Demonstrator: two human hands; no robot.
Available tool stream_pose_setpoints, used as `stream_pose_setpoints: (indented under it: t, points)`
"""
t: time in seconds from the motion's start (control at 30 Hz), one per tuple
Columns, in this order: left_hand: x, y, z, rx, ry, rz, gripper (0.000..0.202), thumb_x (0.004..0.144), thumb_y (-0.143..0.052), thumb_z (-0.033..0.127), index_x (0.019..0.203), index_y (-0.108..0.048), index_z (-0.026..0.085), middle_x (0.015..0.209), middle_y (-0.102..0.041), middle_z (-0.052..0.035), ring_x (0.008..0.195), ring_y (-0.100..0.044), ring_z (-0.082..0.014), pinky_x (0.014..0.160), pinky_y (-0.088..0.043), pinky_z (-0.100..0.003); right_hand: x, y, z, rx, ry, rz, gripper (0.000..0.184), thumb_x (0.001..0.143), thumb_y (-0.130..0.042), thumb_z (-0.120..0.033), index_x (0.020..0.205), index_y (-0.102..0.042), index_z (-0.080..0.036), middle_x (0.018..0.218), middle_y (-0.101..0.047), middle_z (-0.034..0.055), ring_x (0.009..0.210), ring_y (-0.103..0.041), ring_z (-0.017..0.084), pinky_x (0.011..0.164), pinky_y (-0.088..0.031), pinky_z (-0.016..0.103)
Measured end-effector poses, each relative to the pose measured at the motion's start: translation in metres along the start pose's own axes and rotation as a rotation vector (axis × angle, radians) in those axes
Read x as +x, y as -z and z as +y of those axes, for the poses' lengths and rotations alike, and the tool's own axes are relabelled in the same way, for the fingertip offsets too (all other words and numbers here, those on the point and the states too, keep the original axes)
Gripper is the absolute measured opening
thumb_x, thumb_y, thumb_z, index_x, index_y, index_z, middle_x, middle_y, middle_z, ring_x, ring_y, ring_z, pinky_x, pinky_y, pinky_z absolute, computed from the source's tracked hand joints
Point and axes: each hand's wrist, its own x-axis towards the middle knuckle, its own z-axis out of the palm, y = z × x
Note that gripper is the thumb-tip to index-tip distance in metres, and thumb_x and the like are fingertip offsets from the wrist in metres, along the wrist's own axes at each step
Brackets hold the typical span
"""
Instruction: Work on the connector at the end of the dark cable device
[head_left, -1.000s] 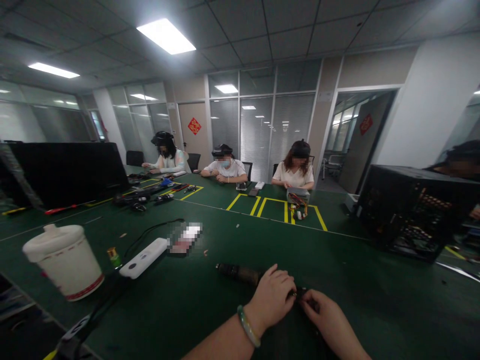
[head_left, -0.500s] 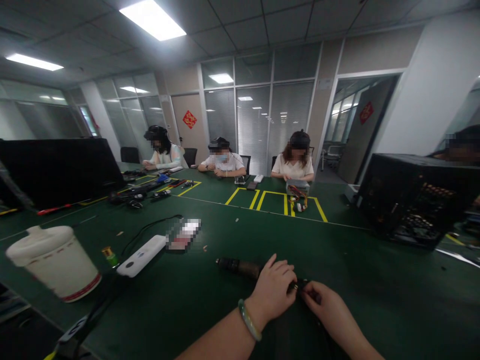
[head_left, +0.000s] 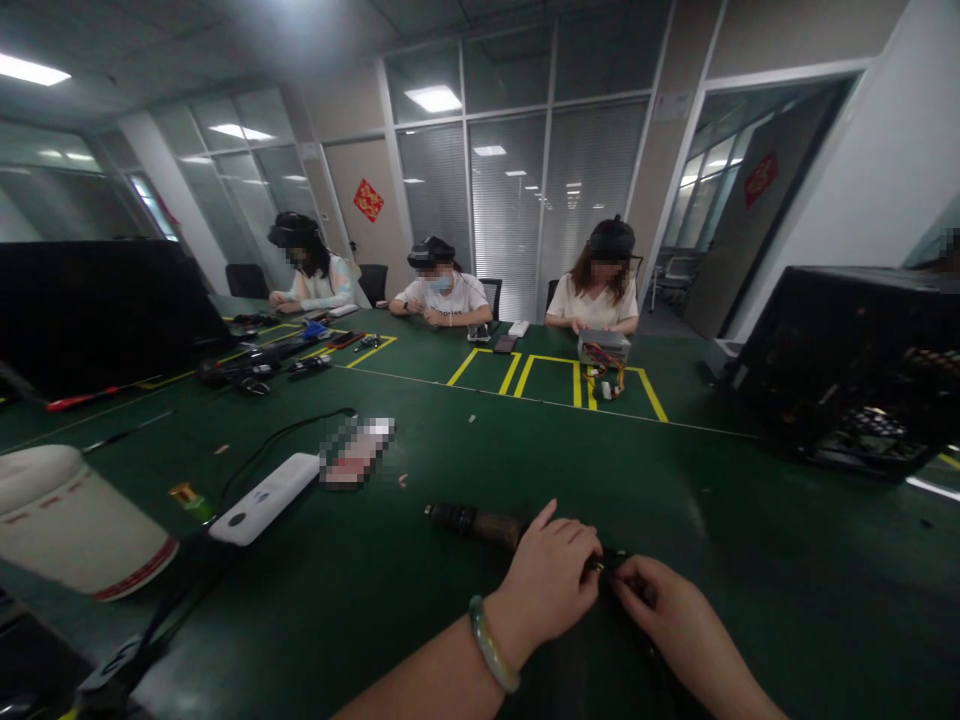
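A dark electric screwdriver (head_left: 491,528) lies on the green table, its tip pointing left. My left hand (head_left: 551,568), with a green bangle at the wrist, is closed over the tool's rear end and covers it. My right hand (head_left: 664,605) pinches a small dark cable plug (head_left: 616,556) just right of the left hand. A bit of gold-coloured metal shows between the two hands. The right fingertips nearly touch the left hand, and most of what they pinch is hidden.
A white lidded bucket (head_left: 75,520), a green bottle (head_left: 193,503), a white power bank (head_left: 266,500) and a blurred phone (head_left: 358,455) stand or lie at left. A black computer case (head_left: 847,370) is at right. Several people sit across the table beside a power supply (head_left: 604,346).
The view has shifted slightly, so the room and table things appear displaced. My hands keep nearly the same hold at the screwdriver's rear end.
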Motion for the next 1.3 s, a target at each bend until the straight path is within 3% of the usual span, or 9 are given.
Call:
stream_pose_setpoints:
  t: [0.17, 0.47, 0.63, 0.8, 1.3]
  points:
    - [0.001, -0.001, -0.003, -0.041, -0.006, -0.012, 0.011, 0.087, -0.059, 0.022, 0.098, -0.061, 0.024, 0.116, -0.063, 0.0038, 0.107, -0.054, -0.0133, 0.11, -0.027, -0.035, 0.001, 0.003, -0.005, 0.02, -0.016, -0.024, 0.018, 0.085, -0.052, -0.036, 0.08, -0.066, -0.025, 0.075, -0.066, -0.0003, 0.064, -0.061, 0.018, 0.058, -0.042, 0.024]
    - [0.001, -0.002, -0.01, -0.059, -0.049, 0.002, 0.015, 0.094, -0.055, 0.029, 0.104, -0.066, 0.03, 0.116, -0.062, 0.0054, 0.107, -0.055, -0.0144, 0.103, -0.033, -0.035, 0.0, 0.002, -0.004, -0.02, -0.036, -0.05, 0.018, 0.087, -0.05, -0.035, 0.08, -0.062, -0.024, 0.073, -0.064, -0.0014, 0.062, -0.059, 0.016, 0.057, -0.041, 0.023]
    - [0.003, 0.001, -0.006, -0.073, -0.014, 0.004, 0.013, 0.093, -0.056, 0.026, 0.104, -0.063, 0.027, 0.111, -0.065, 0.0044, 0.102, -0.057, -0.0142, 0.098, -0.037, -0.033, 0.001, 0.002, -0.002, -0.021, -0.028, -0.053, 0.017, 0.087, -0.05, -0.035, 0.081, -0.062, -0.024, 0.076, -0.065, -0.0007, 0.064, -0.06, 0.017, 0.06, -0.043, 0.023]
    - [0.003, 0.0, -0.006, -0.106, -0.008, 0.019, 0.007, 0.092, -0.057, 0.023, 0.096, -0.062, 0.024, 0.109, -0.065, 0.0039, 0.103, -0.056, -0.0145, 0.097, -0.036, -0.033, 0.001, 0.004, -0.006, 0.005, -0.035, -0.064, 0.02, 0.087, -0.049, -0.037, 0.082, -0.063, -0.024, 0.076, -0.066, -0.0006, 0.065, -0.06, 0.016, 0.06, -0.044, 0.023]
    - [0.002, -0.004, -0.009, -0.154, -0.008, 0.039, 0.007, 0.089, -0.061, 0.023, 0.095, -0.063, 0.025, 0.109, -0.065, 0.0052, 0.102, -0.056, -0.0146, 0.094, -0.036, -0.032, 0.002, 0.002, 0.001, 0.038, -0.042, -0.057, 0.02, 0.089, -0.051, -0.038, 0.089, -0.064, -0.023, 0.084, -0.068, -0.0003, 0.071, -0.062, 0.016, 0.065, -0.045, 0.023]
